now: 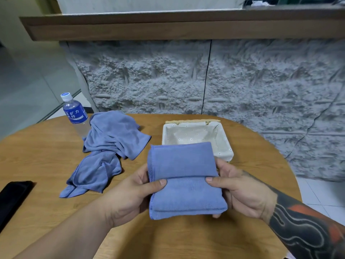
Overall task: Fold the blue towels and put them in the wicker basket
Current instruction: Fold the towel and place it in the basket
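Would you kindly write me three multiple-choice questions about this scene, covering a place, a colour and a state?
1. Where does the water bottle stand?
A) on the floor
B) on the table, beside the crumpled towels
C) on the shelf

2. What colour lines the basket?
A) red
B) white
C) black

3. How is the folded towel held?
A) by one hand alone
B) lying untouched
C) left hand and right hand both grip it

Answers: 1 B, it stands by the pile; 2 B, white cloth covers the walls; 3 C, a thumb presses on each side.
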A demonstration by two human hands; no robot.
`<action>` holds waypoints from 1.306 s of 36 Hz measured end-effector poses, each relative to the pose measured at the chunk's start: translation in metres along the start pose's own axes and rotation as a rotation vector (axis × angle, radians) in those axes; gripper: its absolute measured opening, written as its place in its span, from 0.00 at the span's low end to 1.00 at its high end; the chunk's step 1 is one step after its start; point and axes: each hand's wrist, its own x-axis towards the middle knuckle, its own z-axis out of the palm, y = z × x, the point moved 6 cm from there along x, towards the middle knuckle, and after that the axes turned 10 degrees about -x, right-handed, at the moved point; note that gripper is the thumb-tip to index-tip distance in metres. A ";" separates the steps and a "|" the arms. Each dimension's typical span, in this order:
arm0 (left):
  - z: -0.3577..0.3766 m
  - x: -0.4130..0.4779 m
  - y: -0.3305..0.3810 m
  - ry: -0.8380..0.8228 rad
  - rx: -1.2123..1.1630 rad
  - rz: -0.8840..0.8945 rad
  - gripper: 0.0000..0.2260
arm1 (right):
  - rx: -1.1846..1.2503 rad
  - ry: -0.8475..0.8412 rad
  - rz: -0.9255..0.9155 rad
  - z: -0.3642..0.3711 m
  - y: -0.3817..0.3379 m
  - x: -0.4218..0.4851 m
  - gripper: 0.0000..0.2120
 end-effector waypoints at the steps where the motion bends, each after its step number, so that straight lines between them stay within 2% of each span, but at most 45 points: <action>1: 0.000 0.004 0.006 0.006 -0.021 0.025 0.18 | 0.015 0.019 -0.014 -0.002 -0.007 0.002 0.23; 4: 0.000 0.016 0.021 0.053 -0.007 0.077 0.13 | -0.009 0.065 -0.051 -0.007 -0.024 0.010 0.13; 7: 0.006 0.026 0.030 0.041 0.011 0.080 0.17 | -0.032 0.076 -0.054 -0.010 -0.032 0.019 0.03; 10: 0.010 0.031 0.034 0.034 -0.019 0.045 0.22 | -0.016 0.090 -0.062 -0.022 -0.035 0.027 0.13; 12: 0.011 0.033 0.035 -0.021 -0.070 -0.003 0.18 | -0.018 0.074 -0.048 -0.027 -0.037 0.030 0.18; 14: 0.008 0.037 0.035 -0.055 -0.047 -0.017 0.12 | -0.016 0.083 -0.041 -0.033 -0.041 0.032 0.18; 15: 0.006 0.039 0.035 -0.036 -0.010 -0.007 0.12 | -0.008 0.084 -0.040 -0.035 -0.043 0.033 0.17; 18: 0.003 0.046 0.035 0.154 0.151 0.165 0.15 | 0.076 0.094 -0.052 -0.036 -0.050 0.041 0.12; 19: 0.006 0.047 0.036 0.203 0.206 0.253 0.13 | 0.112 0.114 -0.067 -0.037 -0.051 0.045 0.13; 22: 0.015 0.048 0.029 0.328 0.209 0.437 0.11 | 0.221 0.246 -0.098 -0.039 -0.054 0.060 0.29; 26: 0.022 0.053 0.014 0.522 0.168 0.541 0.13 | 0.166 0.323 -0.017 -0.021 -0.061 0.078 0.26; 30: 0.038 0.055 0.011 0.440 0.222 0.586 0.14 | 0.127 0.315 0.119 -0.010 -0.052 0.097 0.20; 33: 0.037 0.055 0.009 0.374 0.274 0.543 0.15 | 0.032 0.410 0.135 -0.020 -0.055 0.111 0.17; 35: 0.031 0.054 0.015 0.389 0.333 0.532 0.15 | 0.013 0.444 0.106 -0.025 -0.062 0.118 0.21; 38: 0.028 0.057 0.026 0.379 0.415 0.518 0.15 | -0.032 0.353 0.092 -0.021 -0.070 0.126 0.32; 41: 0.024 0.067 0.035 0.344 0.449 0.499 0.15 | -0.114 0.350 0.022 -0.015 -0.077 0.134 0.25; 44: 0.017 0.075 0.043 0.343 0.531 0.516 0.12 | -0.233 0.483 -0.002 -0.025 -0.079 0.145 0.15; 47: 0.002 0.083 0.053 0.406 0.632 0.532 0.09 | -0.235 0.557 0.020 -0.034 -0.078 0.155 0.11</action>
